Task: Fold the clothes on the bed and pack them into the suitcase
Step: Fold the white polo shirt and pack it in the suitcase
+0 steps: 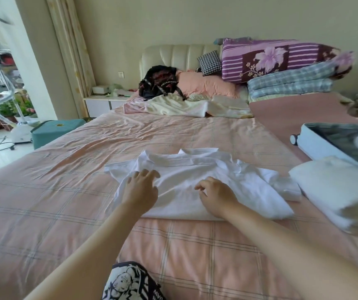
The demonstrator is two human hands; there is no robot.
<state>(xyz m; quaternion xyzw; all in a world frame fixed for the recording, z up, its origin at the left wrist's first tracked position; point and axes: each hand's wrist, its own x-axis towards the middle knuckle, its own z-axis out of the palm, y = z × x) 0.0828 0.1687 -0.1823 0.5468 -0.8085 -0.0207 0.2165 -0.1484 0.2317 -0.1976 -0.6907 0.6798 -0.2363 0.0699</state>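
A white collared shirt (195,169) lies partly folded on the pink plaid bed (65,191), collar toward the headboard. My left hand (141,189) lies flat on the shirt's left side with fingers straight. My right hand (214,195) hovers over or rests on the shirt's middle, fingers loosely curled and holding nothing. A folded white garment (334,191) sits at the right, beside the open white suitcase (310,146) on the bed's right edge.
At the head of the bed are a black backpack (158,83), a pink pillow (206,83), crumpled pale cloth (184,107) and stacked quilts (282,68). A teal stool (54,131) and a garment steamer (22,131) stand on the floor at left.
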